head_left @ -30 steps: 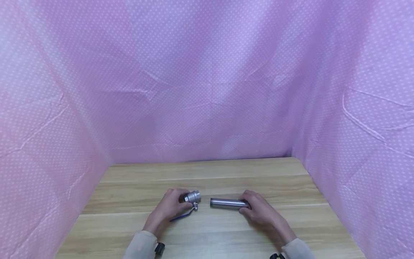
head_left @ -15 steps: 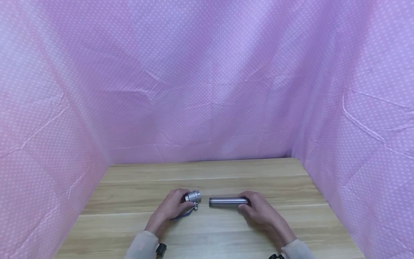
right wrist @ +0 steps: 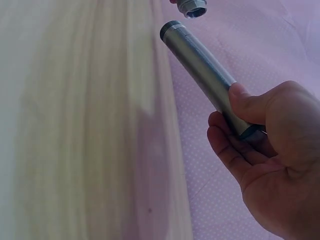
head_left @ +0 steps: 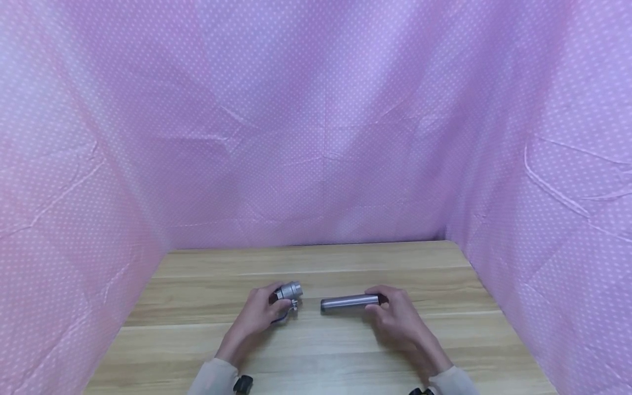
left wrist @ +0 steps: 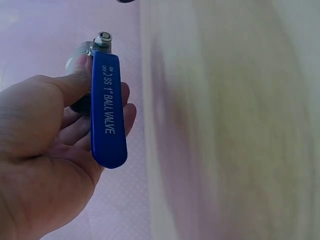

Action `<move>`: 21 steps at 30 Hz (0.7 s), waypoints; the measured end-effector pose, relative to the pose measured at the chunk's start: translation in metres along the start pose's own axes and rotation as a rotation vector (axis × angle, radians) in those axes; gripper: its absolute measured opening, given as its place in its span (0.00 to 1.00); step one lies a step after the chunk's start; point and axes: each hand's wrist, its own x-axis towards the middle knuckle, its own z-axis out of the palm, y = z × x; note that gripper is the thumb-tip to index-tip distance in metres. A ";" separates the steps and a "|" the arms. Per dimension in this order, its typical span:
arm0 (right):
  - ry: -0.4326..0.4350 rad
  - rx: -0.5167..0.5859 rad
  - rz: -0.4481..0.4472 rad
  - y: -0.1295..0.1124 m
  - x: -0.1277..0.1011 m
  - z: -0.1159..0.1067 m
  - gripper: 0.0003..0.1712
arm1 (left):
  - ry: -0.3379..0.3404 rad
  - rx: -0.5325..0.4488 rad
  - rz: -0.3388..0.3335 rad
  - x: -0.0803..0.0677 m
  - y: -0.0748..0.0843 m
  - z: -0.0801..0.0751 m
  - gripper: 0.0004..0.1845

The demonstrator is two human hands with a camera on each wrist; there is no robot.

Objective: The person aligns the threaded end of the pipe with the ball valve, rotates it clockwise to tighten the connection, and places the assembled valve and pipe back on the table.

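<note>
Left fingers (left wrist: 130, 115) gripping valve (head_left: 289, 291), blue lever (left wrist: 108, 112) lettered 'SS 1" BALL VALVE', right fingers (right wrist: 227, 147) pinching pipe (right wrist: 200, 67)

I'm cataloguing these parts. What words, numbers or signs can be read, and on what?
"ON": blue valve handle
"OFF": same handle, beside "ON"
")": same handle, a curved mark after those two
"SS 1" BALL VALVE": along the same handle
No readable text shows on the metal pipe.

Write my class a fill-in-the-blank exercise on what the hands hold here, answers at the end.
1. The ball valve is held in the person's ____ hand.
2. Its handle is coloured ____.
3. Beside OFF, the handle is marked ____.
4. The pipe's free end, away from the right hand, shows screw ____.

Missing words: left; blue; ON; threads.
</note>
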 end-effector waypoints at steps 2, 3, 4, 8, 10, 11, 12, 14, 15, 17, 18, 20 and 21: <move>0.020 0.010 -0.016 -0.003 0.000 -0.002 0.19 | 0.031 -0.045 -0.001 -0.002 0.004 -0.001 0.22; 0.036 0.015 -0.035 -0.005 0.000 -0.003 0.19 | 0.049 -0.066 0.002 -0.003 0.006 -0.002 0.22; 0.053 0.014 -0.062 -0.007 0.000 -0.005 0.19 | 0.064 -0.090 0.002 -0.005 0.008 -0.003 0.23; 0.133 0.028 -0.206 -0.015 0.001 -0.011 0.19 | 0.125 -0.168 0.012 -0.009 0.019 -0.006 0.24; 0.168 0.064 -0.271 -0.018 0.001 -0.015 0.18 | 0.155 -0.195 0.022 -0.012 0.025 -0.009 0.25; 0.181 0.087 -0.298 -0.021 0.001 -0.017 0.19 | 0.169 -0.203 0.031 -0.014 0.028 -0.011 0.25; 0.192 0.113 -0.324 -0.023 0.001 -0.019 0.19 | 0.182 -0.211 0.043 -0.015 0.032 -0.012 0.26; 0.208 0.175 -0.359 -0.028 0.000 -0.024 0.20 | 0.211 -0.222 0.060 -0.018 0.039 -0.016 0.27; 0.217 0.198 -0.376 -0.032 -0.001 -0.026 0.20 | 0.222 -0.231 0.073 -0.019 0.043 -0.018 0.27; 0.236 0.236 -0.407 -0.038 -0.002 -0.031 0.21 | 0.237 -0.256 0.100 -0.021 0.051 -0.022 0.26; 0.247 0.256 -0.426 -0.042 -0.003 -0.033 0.22 | 0.245 -0.269 0.119 -0.021 0.054 -0.024 0.25; 0.268 0.284 -0.477 -0.049 -0.005 -0.038 0.24 | 0.256 -0.288 0.158 -0.022 0.061 -0.028 0.25; 0.277 0.298 -0.507 -0.053 -0.006 -0.040 0.25 | 0.259 -0.296 0.178 -0.023 0.065 -0.029 0.26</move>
